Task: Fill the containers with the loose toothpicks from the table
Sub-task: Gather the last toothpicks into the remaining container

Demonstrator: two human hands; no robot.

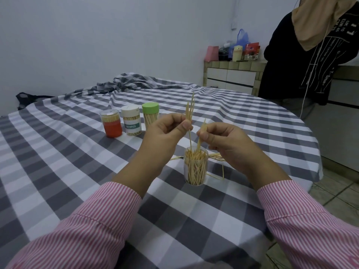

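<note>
A clear open container [195, 167], mostly full of toothpicks, stands upright on the checked tablecloth below my hands. My left hand [167, 129] pinches a few upright toothpicks [190, 109] above it. Just to the right, my right hand [219, 138] grips a small bunch of toothpicks [202, 131] angled down toward the container's mouth. Loose toothpicks [215, 157] lie on the cloth behind and to the right of the container. Three closed containers stand further back on the left: an orange one [112, 123], a white-lidded one [132, 121], a green-lidded one [150, 113].
The round table [77, 171] wears a grey-and-white checked cloth, bunched up at the far side. A person in dark clothes [303, 55] stands at the far right by the table's edge. A tiled counter with bags [233, 63] sits behind.
</note>
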